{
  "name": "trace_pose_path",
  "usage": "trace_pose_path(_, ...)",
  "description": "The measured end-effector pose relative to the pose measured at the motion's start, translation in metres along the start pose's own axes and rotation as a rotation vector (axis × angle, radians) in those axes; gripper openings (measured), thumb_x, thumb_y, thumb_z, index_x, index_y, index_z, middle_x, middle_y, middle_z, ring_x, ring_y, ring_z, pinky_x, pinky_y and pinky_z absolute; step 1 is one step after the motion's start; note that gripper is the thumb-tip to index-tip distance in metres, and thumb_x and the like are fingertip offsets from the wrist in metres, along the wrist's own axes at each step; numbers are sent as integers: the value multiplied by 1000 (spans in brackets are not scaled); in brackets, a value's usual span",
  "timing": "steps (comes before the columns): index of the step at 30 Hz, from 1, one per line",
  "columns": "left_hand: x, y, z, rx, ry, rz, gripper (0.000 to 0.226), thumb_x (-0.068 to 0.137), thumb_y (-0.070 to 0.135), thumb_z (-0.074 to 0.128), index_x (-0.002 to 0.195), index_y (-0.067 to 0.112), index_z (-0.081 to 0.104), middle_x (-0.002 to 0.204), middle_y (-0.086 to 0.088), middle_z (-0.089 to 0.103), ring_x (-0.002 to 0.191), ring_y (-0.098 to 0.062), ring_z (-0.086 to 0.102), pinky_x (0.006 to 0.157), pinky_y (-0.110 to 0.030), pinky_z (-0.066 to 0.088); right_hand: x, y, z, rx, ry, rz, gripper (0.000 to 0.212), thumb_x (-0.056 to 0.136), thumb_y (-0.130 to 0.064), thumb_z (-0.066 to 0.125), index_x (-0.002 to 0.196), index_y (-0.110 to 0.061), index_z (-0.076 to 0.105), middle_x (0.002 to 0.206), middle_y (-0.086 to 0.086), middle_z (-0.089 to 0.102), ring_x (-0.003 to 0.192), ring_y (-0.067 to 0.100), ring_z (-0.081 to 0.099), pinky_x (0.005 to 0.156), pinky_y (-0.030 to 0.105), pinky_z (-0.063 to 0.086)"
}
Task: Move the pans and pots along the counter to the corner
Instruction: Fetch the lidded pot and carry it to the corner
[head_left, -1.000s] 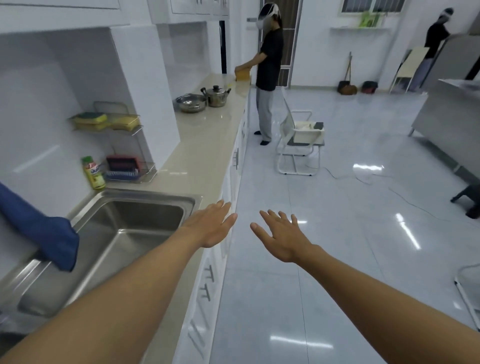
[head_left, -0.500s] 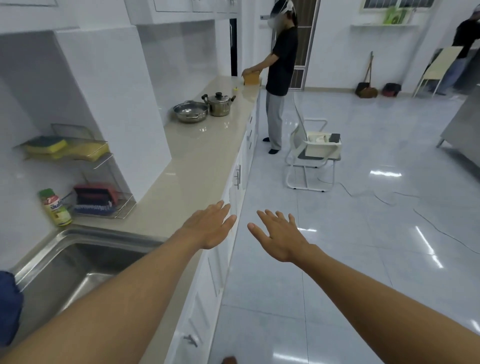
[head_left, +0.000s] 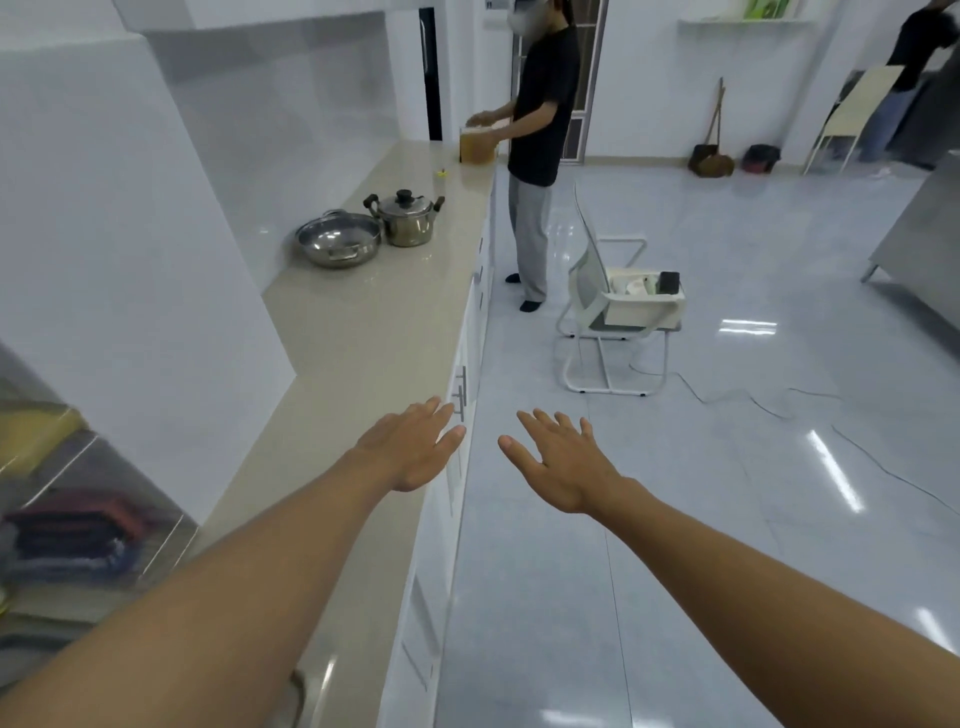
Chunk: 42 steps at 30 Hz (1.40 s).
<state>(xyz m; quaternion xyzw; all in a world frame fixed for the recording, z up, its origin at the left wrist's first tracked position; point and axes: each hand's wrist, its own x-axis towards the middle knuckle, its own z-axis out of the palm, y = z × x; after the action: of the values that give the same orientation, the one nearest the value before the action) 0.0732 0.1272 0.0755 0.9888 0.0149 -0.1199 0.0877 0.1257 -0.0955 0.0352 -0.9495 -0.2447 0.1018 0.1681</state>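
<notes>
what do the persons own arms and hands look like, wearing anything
The left hand and right hand are bare: no gloves, rings or watch show. The left forearm and right forearm are bare too, with no sleeve, band, cable or marking in view.

A: Cool, even indoor light fills the white kitchen. Bright streaks of glare lie across the glossy floor tiles.

B: A soft sheen runs along the counter, with small highlights on the steel pan and pot.

A: Shadows are faint. The wire rack at the lower left edge is smeared by motion blur.

B: Wide-angle distortion bends straight lines toward the edges. The centre stays reasonably sharp.
</notes>
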Motion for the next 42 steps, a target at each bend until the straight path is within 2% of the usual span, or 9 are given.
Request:
trace_pose_path(15, 258, -38, -71, -24, 32, -111, 65, 102, 54, 15, 158, 20, 13, 166, 0, 6, 151, -18, 13, 120, -43, 18, 272, 80, -58, -6, -42, -124, 110, 74, -89, -8, 160, -27, 18, 168, 4, 17, 155, 30, 9, 124, 55, -1)
trace_pose_path(19, 318, -46, -91, -83, 67, -166, 65, 102, 54, 16, 158, 19, 13, 166, 1, 7, 151, -17, 12, 120, -42, 18, 347, 95, -78, -9, -53, -150, 97, 84, -83, 0, 160, -26, 18, 168, 4, 17, 155, 29, 10, 124, 54, 0)
trace_pose_path(22, 353, -58, -98, -73, 50, -190, 64, 102, 53, 16, 157, 20, 13, 166, 1, 7, 151, -18, 13, 120, -42, 19, 391, 98, -81, -8, -96, -181, 90, 89, -79, 6, 160, -26, 18, 168, 5, 16, 155, 29, 9, 124, 54, 0)
trace_pose_path(27, 410, -93, -110, -78, 13, -254, 65, 102, 54, 16, 158, 20, 13, 166, 1, 6, 151, -18, 13, 120, -42, 18, 467, 99, -79, -6, -136, -211, 92, 87, -80, 5, 160, -26, 17, 168, 5, 15, 155, 29, 8, 124, 53, -2)
trace_pose_path(31, 462, -124, -126, -86, 45, -256, 64, 103, 53, 18, 157, 20, 15, 166, 1, 8, 151, -19, 14, 119, -41, 19, 533, 96, -81, -16, -130, -216, 91, 87, -80, 4, 160, -26, 17, 168, 6, 16, 155, 30, 9, 124, 54, -2)
trace_pose_path(34, 499, -148, -140, -102, 39, -255, 64, 103, 53, 18, 158, 20, 14, 166, 1, 7, 151, -18, 12, 120, -41, 17, 581, 91, -85, -25, -129, -217, 99, 82, -84, -1, 160, -27, 18, 168, 6, 17, 155, 30, 9, 124, 55, -1)
trace_pose_path(42, 570, -206, -157, -140, 23, -282, 64, 103, 54, 18, 158, 21, 14, 166, 2, 7, 152, -18, 10, 120, -39, 14, 678, 74, -85, -24, -142, -216, 93, 86, -82, 2, 159, -27, 20, 167, 6, 19, 155, 30, 10, 123, 55, -1)
